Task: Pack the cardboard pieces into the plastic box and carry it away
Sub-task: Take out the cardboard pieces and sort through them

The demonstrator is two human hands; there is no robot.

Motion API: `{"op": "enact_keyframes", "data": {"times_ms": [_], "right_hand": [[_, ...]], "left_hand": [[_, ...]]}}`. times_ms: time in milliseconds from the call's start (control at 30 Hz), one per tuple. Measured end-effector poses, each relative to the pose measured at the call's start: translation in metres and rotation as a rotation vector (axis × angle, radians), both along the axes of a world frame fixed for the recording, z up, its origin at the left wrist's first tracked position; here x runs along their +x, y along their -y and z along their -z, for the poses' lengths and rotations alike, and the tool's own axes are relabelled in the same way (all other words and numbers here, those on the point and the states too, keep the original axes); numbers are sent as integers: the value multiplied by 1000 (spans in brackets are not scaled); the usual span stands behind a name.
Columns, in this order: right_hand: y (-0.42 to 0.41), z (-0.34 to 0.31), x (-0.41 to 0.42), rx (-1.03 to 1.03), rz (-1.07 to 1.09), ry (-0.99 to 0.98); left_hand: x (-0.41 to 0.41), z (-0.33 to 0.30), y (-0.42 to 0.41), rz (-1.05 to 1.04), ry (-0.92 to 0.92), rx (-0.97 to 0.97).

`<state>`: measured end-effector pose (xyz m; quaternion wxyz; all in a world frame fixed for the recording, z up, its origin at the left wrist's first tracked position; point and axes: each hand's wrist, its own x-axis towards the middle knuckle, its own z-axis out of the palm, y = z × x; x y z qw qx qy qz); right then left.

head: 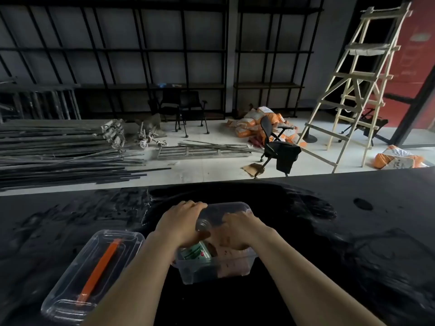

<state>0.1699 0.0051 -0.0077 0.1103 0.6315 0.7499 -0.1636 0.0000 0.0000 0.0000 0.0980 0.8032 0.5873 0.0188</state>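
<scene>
A clear plastic box point(211, 271) stands on the black table, just in front of me. Inside it I see a pinkish cardboard piece point(231, 261) and a green-and-white printed piece point(195, 252). An empty clear plastic bottle point(221, 215) lies across the top of the box, its neck pointing toward me. My left hand point(181, 222) grips the bottle's left side. My right hand point(237, 229) presses down on the bottle and the cardboard below it.
The box's clear lid point(94, 274) with an orange handle lies upside down at the near left of the black table point(353, 243). Beyond the table's far edge are metal rods, office chairs point(277, 147), orange sacks and a wooden ladder point(353, 90).
</scene>
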Motion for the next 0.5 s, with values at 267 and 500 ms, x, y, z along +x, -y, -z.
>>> {"op": "enact_keyframes", "data": {"times_ms": [267,500], "right_hand": [[7,12,-10,-55,78,-70],[1,21,-19,-19,157,-44]], "left_hand": [[9,23,-7,51,-16,25],[9,43,-10,59,-202,-45]]}}
